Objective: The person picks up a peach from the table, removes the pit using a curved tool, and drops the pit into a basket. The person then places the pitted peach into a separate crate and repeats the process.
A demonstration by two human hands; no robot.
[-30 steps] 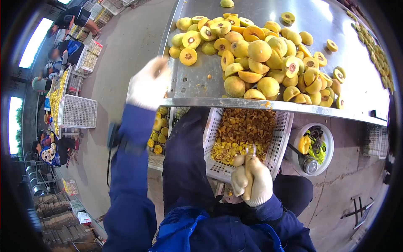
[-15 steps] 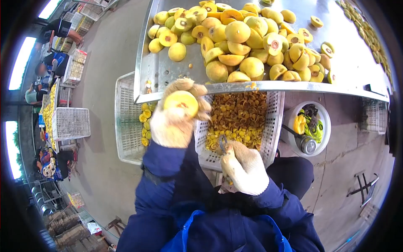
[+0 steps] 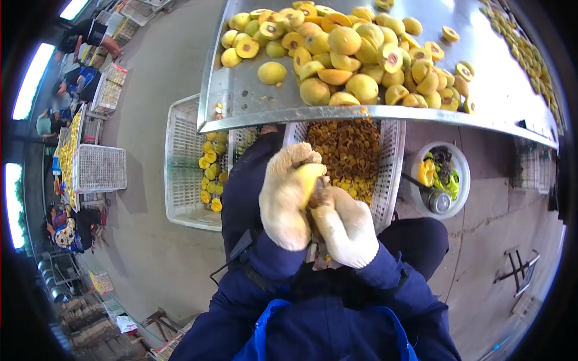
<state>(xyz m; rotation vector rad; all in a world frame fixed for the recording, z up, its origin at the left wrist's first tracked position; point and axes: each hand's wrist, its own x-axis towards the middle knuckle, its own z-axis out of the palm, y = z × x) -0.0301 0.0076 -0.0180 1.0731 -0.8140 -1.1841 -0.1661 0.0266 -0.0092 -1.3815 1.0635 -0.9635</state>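
Note:
My left hand (image 3: 282,201), in a pale work glove, is wrapped round a yellow peach half (image 3: 310,179). My gloved right hand (image 3: 348,228) grips a small metal pitting tool (image 3: 320,190), its working end against the peach; the fingers hide most of it. Both hands meet in front of my body, below the edge of the metal table (image 3: 253,99). On that table lies a heap of yellow peach halves (image 3: 361,87), some with red-brown pit hollows facing up. Below and beyond my hands, a white crate (image 3: 394,162) holds brown and yellow scraps (image 3: 343,144).
Left of my knee a second white crate (image 3: 176,207) contains yellow peach halves. To the right stands a white bucket (image 3: 463,180) with bags and a flask (image 3: 439,203) in it. Other people work at a fruit-covered table (image 3: 71,159) at far left.
My left hand has come down and right with the peach half, turning it toward my right hand. The tool, held apart before, now meets the fruit.

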